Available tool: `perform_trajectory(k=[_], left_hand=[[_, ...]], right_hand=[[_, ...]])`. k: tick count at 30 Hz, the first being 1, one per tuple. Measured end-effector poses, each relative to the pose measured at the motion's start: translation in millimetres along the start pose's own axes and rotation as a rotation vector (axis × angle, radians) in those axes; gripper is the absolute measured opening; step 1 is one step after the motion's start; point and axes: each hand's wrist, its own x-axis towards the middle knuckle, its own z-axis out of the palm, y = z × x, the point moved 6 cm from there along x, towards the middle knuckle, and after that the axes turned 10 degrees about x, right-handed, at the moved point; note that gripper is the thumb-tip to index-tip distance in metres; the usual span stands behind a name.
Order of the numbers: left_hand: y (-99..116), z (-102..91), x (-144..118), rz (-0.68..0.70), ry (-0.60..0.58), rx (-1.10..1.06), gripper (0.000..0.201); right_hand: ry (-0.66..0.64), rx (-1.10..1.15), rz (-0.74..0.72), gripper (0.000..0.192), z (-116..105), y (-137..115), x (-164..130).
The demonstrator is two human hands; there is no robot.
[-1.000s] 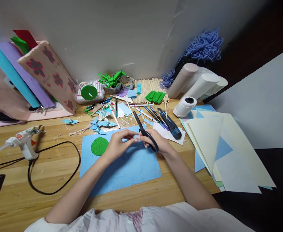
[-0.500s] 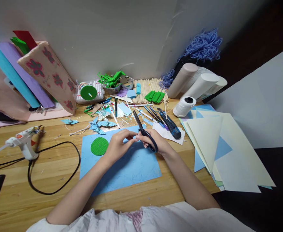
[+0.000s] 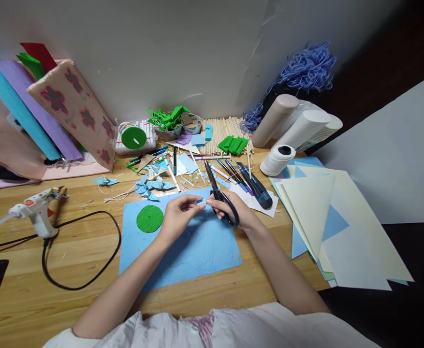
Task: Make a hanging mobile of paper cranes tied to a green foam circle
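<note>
Head view: above a blue sheet on the wooden worktop, the left hand and the right hand almost meet, fingertip to fingertip. The left grip pinches a small blue paper piece between thumb and fingers, so the piece sits in the gap between the two hands, over the far part of the sheet. The right grip is curled round the dark scissors, their blades pointing away from the body; its fingertips reach the edge of the paper piece, though I cannot tell whether they pinch it too. To the left of the left hand, a green disc lies flat on the sheet. Just beyond the sheet's far edge are folded blue paper birds, and to the right of them a utility knife rests on a white paper scrap. Farther left stands a glue gun; at the right, large cream sheets overlap near a white spool.
</note>
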Motion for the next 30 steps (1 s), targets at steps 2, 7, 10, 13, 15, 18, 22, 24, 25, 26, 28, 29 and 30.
perform_trajectory(k=[2, 7, 10, 13, 15, 18, 22, 24, 25, 26, 28, 29, 30], left_hand=[[-5, 2.8, 0, -0.068, -0.032, -0.067, 0.033], [-4, 9.1, -3, -0.083, -0.069, -0.122, 0.026], [-4, 14.9, -4, -0.108, -0.107, -0.171, 0.026], [-10, 18.8, -3, -0.203, -0.124, -0.27, 0.028], [-13, 20.7, -3, -0.265, -0.138, -0.334, 0.029], [-14, 23.2, -4, -0.315, -0.176, -0.385, 0.031], [-12, 26.4, -6, -0.31, -0.234, -0.386, 0.033], [-11, 28.5, -6, -0.294, -0.269, -0.374, 0.034], [-11, 29.5, -6, -0.284, -0.287, -0.365, 0.034], [-10, 30.3, -6, -0.272, -0.305, -0.352, 0.034], [-9, 30.9, -5, -0.239, -0.329, -0.32, 0.034], [-8, 30.6, -5, -0.222, -0.335, -0.304, 0.033], [-7, 30.3, -4, -0.207, -0.341, -0.287, 0.032]], right_hand=[[0.015, -0.009, 0.003, 0.029, -1, 1, 1], [0.064, 0.001, 0.01, 0.03, -1, 5, 3], [0.112, 0.007, -0.007, 0.031, -2, 6, 4], [0.178, -0.006, -0.035, 0.032, -6, 7, 5], [0.228, -0.02, -0.05, 0.033, -10, 7, 5], [0.237, -0.063, -0.046, 0.032, -12, 9, 6], [0.195, -0.091, -0.034, 0.027, -8, 9, 6], [0.192, -0.083, -0.038, 0.025, -7, 9, 5], [0.189, -0.078, -0.037, 0.025, -7, 9, 5], [0.181, -0.073, -0.032, 0.024, -6, 9, 5], [0.149, -0.071, -0.012, 0.024, -4, 9, 5], [0.129, -0.072, -0.001, 0.024, -4, 9, 4], [0.109, -0.073, 0.01, 0.025, -3, 9, 4]])
